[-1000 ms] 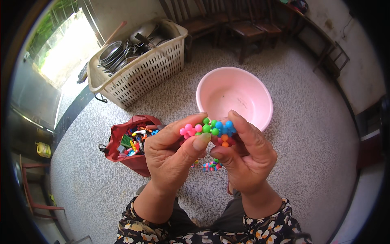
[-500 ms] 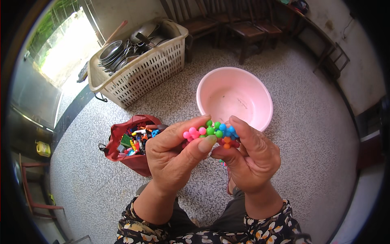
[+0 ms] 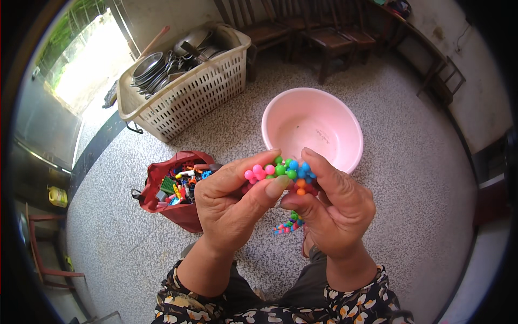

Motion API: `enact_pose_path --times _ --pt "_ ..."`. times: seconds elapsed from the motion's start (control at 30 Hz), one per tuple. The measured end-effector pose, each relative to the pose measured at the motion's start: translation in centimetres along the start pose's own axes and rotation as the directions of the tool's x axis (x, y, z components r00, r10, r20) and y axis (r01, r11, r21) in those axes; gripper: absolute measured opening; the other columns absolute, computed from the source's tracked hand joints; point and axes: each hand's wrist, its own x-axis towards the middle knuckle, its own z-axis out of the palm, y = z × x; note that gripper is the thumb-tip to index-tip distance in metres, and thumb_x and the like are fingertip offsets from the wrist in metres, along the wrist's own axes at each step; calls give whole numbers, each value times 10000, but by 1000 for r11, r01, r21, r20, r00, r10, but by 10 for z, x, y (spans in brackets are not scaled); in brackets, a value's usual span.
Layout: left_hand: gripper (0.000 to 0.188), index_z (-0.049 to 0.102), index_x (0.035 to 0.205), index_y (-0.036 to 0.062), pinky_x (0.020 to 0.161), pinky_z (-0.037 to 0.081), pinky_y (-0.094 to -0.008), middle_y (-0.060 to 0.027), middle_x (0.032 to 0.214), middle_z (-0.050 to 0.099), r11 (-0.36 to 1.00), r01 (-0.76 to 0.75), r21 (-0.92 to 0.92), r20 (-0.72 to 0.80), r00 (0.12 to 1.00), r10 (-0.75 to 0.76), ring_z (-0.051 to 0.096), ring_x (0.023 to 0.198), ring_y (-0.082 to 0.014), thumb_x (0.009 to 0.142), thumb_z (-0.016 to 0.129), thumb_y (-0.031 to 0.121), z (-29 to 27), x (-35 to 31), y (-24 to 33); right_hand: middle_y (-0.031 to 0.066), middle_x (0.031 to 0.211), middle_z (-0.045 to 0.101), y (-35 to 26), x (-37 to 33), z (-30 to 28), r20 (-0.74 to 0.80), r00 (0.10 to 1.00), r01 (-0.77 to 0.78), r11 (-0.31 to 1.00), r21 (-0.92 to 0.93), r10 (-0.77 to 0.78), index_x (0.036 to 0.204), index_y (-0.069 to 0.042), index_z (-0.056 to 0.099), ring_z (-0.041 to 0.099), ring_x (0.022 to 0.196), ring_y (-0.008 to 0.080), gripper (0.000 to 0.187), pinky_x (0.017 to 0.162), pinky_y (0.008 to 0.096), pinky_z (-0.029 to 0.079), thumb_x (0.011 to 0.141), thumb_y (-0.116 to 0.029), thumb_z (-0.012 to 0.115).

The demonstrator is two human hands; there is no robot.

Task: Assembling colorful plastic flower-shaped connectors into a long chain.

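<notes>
Between my hands is a cluster of knobbly, ball-ended plastic building pieces. My left hand pinches a green piece with thumb and forefinger, and a pink piece sits beside it. My right hand grips a blue piece and an orange piece. The green and blue pieces meet or nearly meet; whether they are joined, I cannot tell. Below the hands, a multicoloured string of similar pieces shows, partly hidden by my right hand.
A pink basin stands on the speckled floor just beyond my hands. At left is a red bag full of mixed toy pieces. A white plastic crate of pots and pans stands behind it. Wooden chairs line the back wall.
The green and blue pieces sit slightly closer together. More of the multicoloured string shows below my hands. Both hands keep their grip and have hardly moved.
</notes>
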Motion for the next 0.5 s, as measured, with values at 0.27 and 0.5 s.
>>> enact_pose_path --times 0.27,0.5 --pt "344 541 1082 -70 788 455 -240 -138 996 596 995 7 -98 9 1000 -6 577 887 -146 768 641 27 1 0 -2 131 991 606 7 -4 5 -47 997 -59 990 130 66 1132 30 521 584 891 153 519 797 268 480 671 -98 721" --pt "404 508 1127 -73 864 401 -275 -148 1083 540 998 12 -59 68 998 -8 530 978 -169 774 639 75 0 -4 6 104 831 614 8 0 5 -86 994 77 996 49 -73 1110 17 545 599 706 142 470 618 248 492 685 -85 717"
